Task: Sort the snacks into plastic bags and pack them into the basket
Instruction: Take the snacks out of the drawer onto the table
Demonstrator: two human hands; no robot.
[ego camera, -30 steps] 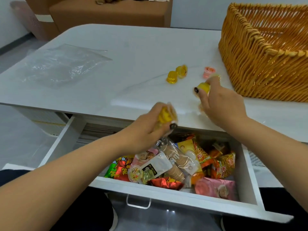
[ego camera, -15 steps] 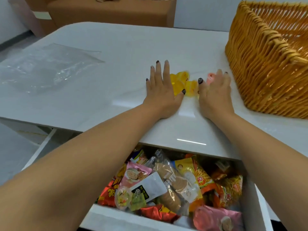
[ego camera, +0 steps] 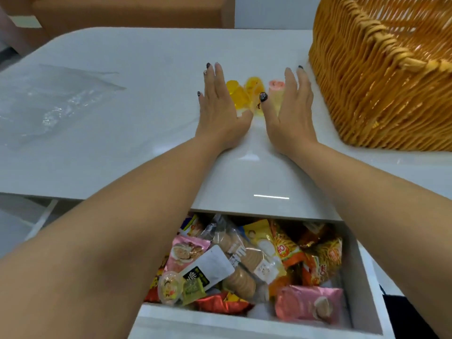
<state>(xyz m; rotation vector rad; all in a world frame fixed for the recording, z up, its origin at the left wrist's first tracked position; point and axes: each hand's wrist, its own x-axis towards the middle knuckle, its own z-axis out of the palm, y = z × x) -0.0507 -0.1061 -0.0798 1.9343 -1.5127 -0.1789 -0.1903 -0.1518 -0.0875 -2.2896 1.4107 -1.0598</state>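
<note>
While our left hand (ego camera: 221, 106) and right hand (ego camera: 288, 111), fingers straight and together, are corralling the jelly cups (ego camera: 247, 92) on the table (ego camera: 146, 94) beside the basket (ego camera: 381, 77), we are likely needing the plastic bag (ego camera: 53, 101) next.

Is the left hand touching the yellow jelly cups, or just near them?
Touching. The head view shows the left hand flat on the table, its inner edge and thumb pressed against the yellow jelly cups, no gap visible.

Both arms reach forward, side by side. Left hand (ego camera: 221, 106) and right hand (ego camera: 289, 111) stand on edge, fingers straight, palms facing each other.
</note>
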